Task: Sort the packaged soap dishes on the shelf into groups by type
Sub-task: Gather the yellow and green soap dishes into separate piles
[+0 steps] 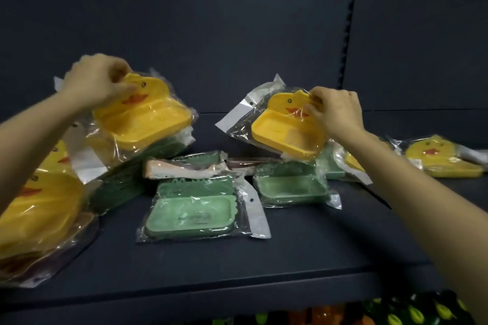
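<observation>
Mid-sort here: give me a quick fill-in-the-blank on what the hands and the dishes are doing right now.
The left hand grips a packaged dish coloured ____.
The right hand holds a second yellow dish shaped like a ____.
The front middle dish lying flat on the shelf is ____.
Missing words: yellow; duck; green.

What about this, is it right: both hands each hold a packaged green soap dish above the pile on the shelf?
Not green. The head view shows the left hand holding one packaged yellow duck soap dish and the right hand another, above the pile on the shelf.
</observation>
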Demonstrator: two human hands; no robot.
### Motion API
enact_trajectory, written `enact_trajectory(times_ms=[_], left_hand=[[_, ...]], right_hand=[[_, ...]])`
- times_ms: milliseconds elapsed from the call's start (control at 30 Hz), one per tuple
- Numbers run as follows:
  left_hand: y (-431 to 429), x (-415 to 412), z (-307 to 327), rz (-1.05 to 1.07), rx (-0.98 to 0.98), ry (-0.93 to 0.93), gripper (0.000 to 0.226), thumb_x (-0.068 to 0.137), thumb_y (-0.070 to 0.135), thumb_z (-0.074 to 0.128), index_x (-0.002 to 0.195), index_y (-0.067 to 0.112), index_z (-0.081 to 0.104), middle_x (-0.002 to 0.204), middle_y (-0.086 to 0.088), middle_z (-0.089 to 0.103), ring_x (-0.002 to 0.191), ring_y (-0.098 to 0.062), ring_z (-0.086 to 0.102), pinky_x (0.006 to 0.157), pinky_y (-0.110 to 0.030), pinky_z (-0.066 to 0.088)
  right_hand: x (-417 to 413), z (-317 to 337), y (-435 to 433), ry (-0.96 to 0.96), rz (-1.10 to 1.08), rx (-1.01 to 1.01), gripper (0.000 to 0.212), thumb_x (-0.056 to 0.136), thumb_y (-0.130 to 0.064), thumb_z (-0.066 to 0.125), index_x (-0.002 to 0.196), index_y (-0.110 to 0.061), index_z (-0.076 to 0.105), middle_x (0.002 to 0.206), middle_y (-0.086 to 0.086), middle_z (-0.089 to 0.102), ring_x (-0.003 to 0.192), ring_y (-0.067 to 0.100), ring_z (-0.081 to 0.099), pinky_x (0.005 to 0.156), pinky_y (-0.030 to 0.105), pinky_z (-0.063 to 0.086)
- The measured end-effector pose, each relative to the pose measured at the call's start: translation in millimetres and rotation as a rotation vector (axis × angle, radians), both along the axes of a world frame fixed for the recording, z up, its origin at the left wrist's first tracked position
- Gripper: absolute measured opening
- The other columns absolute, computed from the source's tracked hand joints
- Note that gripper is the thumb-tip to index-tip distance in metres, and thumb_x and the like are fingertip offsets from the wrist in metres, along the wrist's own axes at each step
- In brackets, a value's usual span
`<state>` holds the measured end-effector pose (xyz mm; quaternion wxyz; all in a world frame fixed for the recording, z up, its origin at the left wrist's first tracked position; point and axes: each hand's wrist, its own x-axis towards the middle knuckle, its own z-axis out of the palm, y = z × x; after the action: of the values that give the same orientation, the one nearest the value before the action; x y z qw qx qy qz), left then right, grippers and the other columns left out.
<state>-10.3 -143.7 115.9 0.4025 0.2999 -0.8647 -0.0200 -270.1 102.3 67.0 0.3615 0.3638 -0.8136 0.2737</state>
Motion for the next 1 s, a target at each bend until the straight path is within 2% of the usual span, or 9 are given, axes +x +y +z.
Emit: enact_trajectory(times_ms=[133,233,367,467,567,700,800,900,1000], left_hand=[[44.4,-28.8,12.2,-0.147,-0.059,0.037,0.03,0.082,0.024,0.066,0.107,0.007,0.063,0.101,-0.017,0.062,0.095,-0.033,0.056,0.082,-0.05,0.048],[78.7,-56.9,10.7,-0.249,-0.069,0.011,0.03,0.081,0.024,0.067,0.107,0.008,0.064,0.105,-0.016,0.064,0.1,-0.034,0.058,0.085,-0.05,0.049],[126.8,-99.8,5.0,-0.342,-0.086,0.001,0.029,0.079,0.026,0.069,0.103,0.01,0.066,0.102,-0.015,0.067,0.096,-0.032,0.06,0.086,-0.049,0.051],[166.9,-134.6,-1.4,-0.395,-0.127,-0.01,0.027,0.08,0.025,0.068,0.101,0.009,0.068,0.097,-0.013,0.067,0.09,-0.027,0.06,0.08,-0.045,0.05],[203.6,-166.6,-10.8,-0.436,-0.062,-0.037,0.024,0.079,0.027,0.068,0.098,0.012,0.068,0.096,-0.009,0.067,0.091,-0.026,0.06,0.081,-0.047,0.052],[252.6,-211.5,-30.0,-0.489,0.049,-0.087,0.021,0.08,0.023,0.069,0.098,0.012,0.069,0.093,-0.007,0.067,0.089,-0.022,0.06,0.075,-0.033,0.047],[289.3,-246.5,-51.9,-0.524,0.103,-0.129,0.018,0.08,0.021,0.069,0.095,0.012,0.07,0.089,-0.002,0.066,0.084,-0.016,0.059,0.069,-0.023,0.045],[316.0,-277.5,-73.1,-0.554,0.153,-0.196,0.012,0.079,0.021,0.069,0.09,0.015,0.07,0.088,-0.002,0.069,0.082,-0.017,0.062,0.072,-0.03,0.05],[332.8,-304.2,-89.9,-0.536,0.167,-0.245,0.012,0.079,0.024,0.069,0.089,0.017,0.07,0.089,-0.003,0.07,0.084,-0.019,0.063,0.077,-0.038,0.053]], right_hand=[[-15.3,1.4,41.5,-0.004,-0.063,-0.014,0.023,0.095,-0.025,0.052,0.112,-0.014,0.061,0.106,0.01,0.069,0.102,0.033,0.058,0.098,0.037,0.031],[-30.0,0.4,76.4,0.002,-0.087,-0.012,0.023,0.094,-0.026,0.052,0.112,-0.014,0.062,0.106,0.01,0.07,0.102,0.033,0.059,0.098,0.039,0.034],[-58.3,-0.4,129.9,0.003,-0.115,-0.02,0.024,0.092,-0.026,0.055,0.113,-0.014,0.062,0.106,0.009,0.07,0.103,0.032,0.06,0.098,0.042,0.037],[-83.2,0.2,173.7,-0.005,-0.123,-0.02,0.026,0.092,-0.026,0.056,0.115,-0.015,0.062,0.108,0.009,0.07,0.104,0.031,0.06,0.101,0.044,0.039],[-110.2,2.1,218.7,-0.009,-0.112,0.014,0.027,0.093,-0.025,0.055,0.117,-0.014,0.06,0.109,0.01,0.068,0.104,0.032,0.059,0.098,0.046,0.041],[-153.4,0.2,277.4,-0.045,-0.092,0.07,0.026,0.092,-0.026,0.055,0.115,-0.014,0.061,0.107,0.01,0.068,0.101,0.032,0.059,0.091,0.045,0.042],[-184.9,-7.4,315.3,-0.166,-0.017,0.082,0.024,0.092,-0.027,0.057,0.112,-0.014,0.062,0.102,0.007,0.066,0.097,0.028,0.059,0.085,0.044,0.047],[-210.4,-12.4,343.3,-0.254,0.03,0.148,0.021,0.091,-0.029,0.058,0.106,-0.016,0.062,0.098,0.003,0.062,0.095,0.027,0.058,0.082,0.044,0.049],[-230.7,-15.7,361.8,-0.293,0.061,0.174,0.019,0.089,-0.029,0.059,0.102,-0.016,0.064,0.098,0.006,0.066,0.093,0.029,0.059,0.084,0.047,0.05]])
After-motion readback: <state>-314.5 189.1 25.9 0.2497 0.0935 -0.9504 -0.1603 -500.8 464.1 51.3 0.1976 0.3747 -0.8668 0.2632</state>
